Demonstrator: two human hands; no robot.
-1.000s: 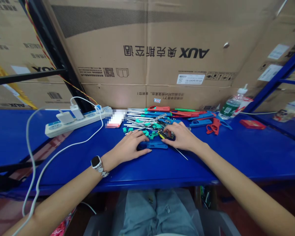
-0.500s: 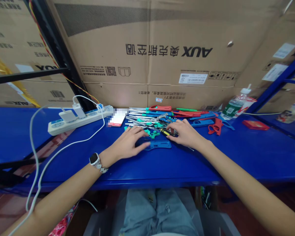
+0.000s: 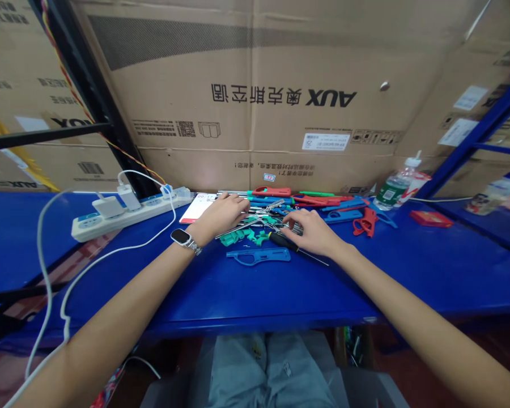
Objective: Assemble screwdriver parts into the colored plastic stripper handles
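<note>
My left hand [image 3: 226, 215] reaches over the left part of a pile of thin metal tubes [image 3: 266, 211], its fingers stretched out and slightly bent. What lies under its fingertips is hidden. At the right of the pile, my right hand [image 3: 310, 231] has its thumb and curved fingers apart over small metal parts. Below it a black and yellow screwdriver [image 3: 283, 241] lies on the table, its shaft pointing right. A blue plastic half-shell of a long-nosed lighter [image 3: 261, 256] lies nearest me. Small green plastic pieces [image 3: 240, 236] lie between shell and pile.
Red lighter shells [image 3: 272, 191] and blue ones [image 3: 344, 216] lie behind and right, with a red trigger-shaped part [image 3: 365, 222]. A bottle [image 3: 393, 187] and red box [image 3: 431, 219] stand farther right. At left are a white-and-red card [image 3: 196, 208] and power strip [image 3: 131, 213].
My left hand has gone from beside the blue lighter shell up onto the metal tubes. My right hand has come off the screwdriver, which now lies on the table. The view has shifted slightly.
</note>
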